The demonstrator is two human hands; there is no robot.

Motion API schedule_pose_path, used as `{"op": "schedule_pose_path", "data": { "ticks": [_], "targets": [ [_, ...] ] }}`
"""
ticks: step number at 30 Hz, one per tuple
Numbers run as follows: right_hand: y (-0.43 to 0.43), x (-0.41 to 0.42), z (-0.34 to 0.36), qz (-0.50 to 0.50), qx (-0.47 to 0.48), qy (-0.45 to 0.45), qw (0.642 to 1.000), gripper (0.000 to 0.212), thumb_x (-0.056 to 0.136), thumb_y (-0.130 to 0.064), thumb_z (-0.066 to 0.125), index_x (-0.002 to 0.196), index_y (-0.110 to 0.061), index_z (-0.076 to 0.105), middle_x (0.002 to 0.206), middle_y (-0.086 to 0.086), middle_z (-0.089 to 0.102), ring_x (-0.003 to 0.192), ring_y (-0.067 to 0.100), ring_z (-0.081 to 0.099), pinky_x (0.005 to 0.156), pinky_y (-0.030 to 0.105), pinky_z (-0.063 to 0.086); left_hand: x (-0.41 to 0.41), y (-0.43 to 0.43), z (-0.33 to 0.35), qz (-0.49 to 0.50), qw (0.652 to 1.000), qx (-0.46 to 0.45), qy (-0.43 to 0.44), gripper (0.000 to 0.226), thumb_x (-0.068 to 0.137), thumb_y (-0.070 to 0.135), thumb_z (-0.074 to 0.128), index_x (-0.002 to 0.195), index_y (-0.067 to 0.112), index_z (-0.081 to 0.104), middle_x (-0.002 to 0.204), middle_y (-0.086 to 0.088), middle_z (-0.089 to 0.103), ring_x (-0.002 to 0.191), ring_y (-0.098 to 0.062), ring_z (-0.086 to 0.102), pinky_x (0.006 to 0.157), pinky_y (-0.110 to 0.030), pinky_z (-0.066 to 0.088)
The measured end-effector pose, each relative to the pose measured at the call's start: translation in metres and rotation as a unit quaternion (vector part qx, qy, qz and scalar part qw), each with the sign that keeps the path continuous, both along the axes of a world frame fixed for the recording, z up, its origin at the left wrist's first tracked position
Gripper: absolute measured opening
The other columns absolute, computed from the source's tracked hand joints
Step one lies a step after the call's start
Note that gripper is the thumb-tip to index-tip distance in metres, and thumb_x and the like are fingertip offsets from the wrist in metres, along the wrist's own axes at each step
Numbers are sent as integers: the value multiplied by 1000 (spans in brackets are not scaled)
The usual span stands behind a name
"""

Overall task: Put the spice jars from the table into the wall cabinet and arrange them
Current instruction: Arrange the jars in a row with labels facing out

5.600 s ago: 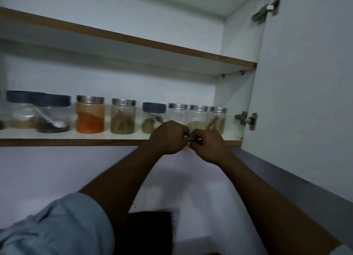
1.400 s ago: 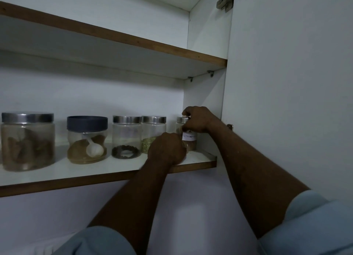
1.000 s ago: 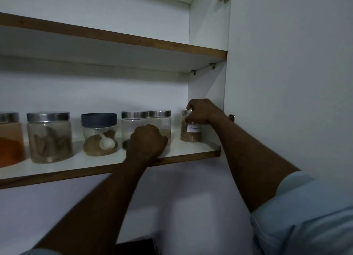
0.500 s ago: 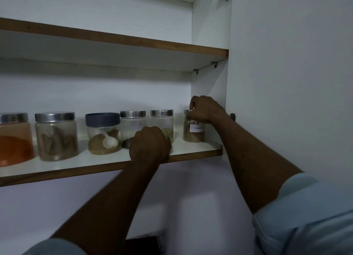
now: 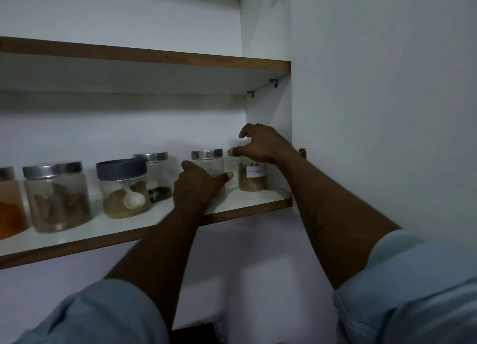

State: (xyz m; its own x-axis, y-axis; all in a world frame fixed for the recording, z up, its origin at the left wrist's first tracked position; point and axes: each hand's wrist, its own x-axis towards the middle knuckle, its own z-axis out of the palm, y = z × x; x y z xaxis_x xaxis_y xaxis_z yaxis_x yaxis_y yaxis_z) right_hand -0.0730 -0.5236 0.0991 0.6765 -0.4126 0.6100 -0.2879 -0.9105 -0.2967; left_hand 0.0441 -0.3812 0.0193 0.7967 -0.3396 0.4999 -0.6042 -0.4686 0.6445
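Several spice jars stand in a row on the lower cabinet shelf (image 5: 247, 209). At the right end is a small jar with a white handwritten label (image 5: 254, 180) holding brown spice. My right hand (image 5: 260, 146) hovers just above it with fingers and thumb spread, hiding its lid. To its left stands a silver-lidded jar (image 5: 207, 155). My left hand (image 5: 198, 189) lies against that jar's front, thumb stretched out to the right and forefinger raised. Further left are a peppercorn jar (image 5: 158, 174), a dark-lidded jar with a white scoop (image 5: 123, 189), a jar of brown leaves (image 5: 56, 199) and an orange powder jar (image 5: 9, 209).
The upper shelf (image 5: 154, 57) sits close above the jars. The open white cabinet door (image 5: 387, 111) fills the right side, with a hinge (image 5: 302, 152) next to my right wrist. The cabinet side wall (image 5: 268, 116) stands just right of the labelled jar.
My right hand has let go of the labelled jar's lid and lifted, fingers spread. My left hand has loosened from a fist, thumb and forefinger now extended at the silver-lidded jar.
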Motion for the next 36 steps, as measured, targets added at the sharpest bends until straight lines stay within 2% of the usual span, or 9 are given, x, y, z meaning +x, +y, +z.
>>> {"op": "schedule_pose_path", "data": {
  "ticks": [5,9,15,18,20,22,27,32,36],
  "targets": [
    [0,0,-1,15,1,5,1000,72,74,-66,72,133,-28,57,140,-2,57,119,19,56,95,40,50,13,-3,1,-62,997,10,48,97,52,75,74,125,15,51,114,-6,65,100,-26,65,86,-39,56],
    [3,-2,0,36,6,16,999,66,76,-65,71,134,-36,59,142,-9,57,127,17,53,103,45,47,11,0,2,-158,979,-44,118,86,53,60,74,120,24,35,101,-4,65,79,-21,70,67,-37,62],
    [3,-4,2,89,32,8,996,28,78,-53,76,103,-39,76,126,-15,67,118,10,58,101,35,46,8,-3,-3,-108,993,30,24,127,43,83,80,136,13,29,130,-10,51,118,-32,56,95,-47,52],
    [3,-5,2,120,42,-14,992,20,81,-43,80,99,-34,77,120,-19,68,115,3,56,89,19,37,13,-4,1,-135,990,2,46,121,49,73,84,136,11,27,124,-6,55,104,-24,57,82,-38,51],
    [3,-6,2,136,49,-20,989,16,82,-37,80,97,-32,77,115,-21,70,108,-4,57,82,12,33,15,-4,5,-141,986,-6,87,109,54,60,84,134,12,27,121,-6,56,99,-23,57,83,-39,54],
    [4,-8,2,151,48,-19,987,13,84,-32,78,97,-29,77,110,-19,72,105,-6,59,85,16,38,15,-3,5,-142,985,-4,101,103,56,54,84,134,13,31,125,-9,56,104,-27,59,92,-45,55],
    [7,-12,3,183,46,-12,982,15,90,-21,72,102,-28,79,103,-18,75,100,-4,65,92,25,49,12,-2,-2,-120,992,42,22,127,44,79,84,141,9,40,136,-12,52,121,-31,55,96,-44,51],
    [5,-9,3,178,48,-2,983,23,91,-22,72,110,-34,78,108,-25,70,107,-6,59,95,24,44,15,-4,3,-127,989,8,71,103,60,52,92,134,7,34,132,-12,56,117,-31,57,86,-39,49],
    [4,-7,1,168,37,-5,985,26,90,-28,74,113,-39,76,124,-18,67,116,2,56,91,19,37,14,-6,3,-135,989,22,64,92,68,47,89,134,6,38,130,-12,56,116,-30,56,86,-38,50]
  ]
}}
